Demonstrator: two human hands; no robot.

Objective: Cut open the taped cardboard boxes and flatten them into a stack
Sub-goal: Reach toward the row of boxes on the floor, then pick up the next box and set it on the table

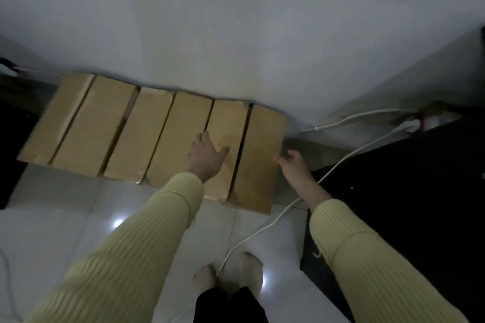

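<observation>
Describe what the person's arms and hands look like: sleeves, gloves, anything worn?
Both arms wear pale yellow, ribbed knit sleeves reaching the wrists, each with a long cuff band. The left hand and right hand are bare: no gloves, and no rings or watch that this dim picture shows.

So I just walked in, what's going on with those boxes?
A person in yellow sleeves bends over a row of cardboard boxes standing against the wall. The left hand lies on the second box from the right, fingers at its gap. The right hand reaches open beside the end box. None looks cut yet.
</observation>
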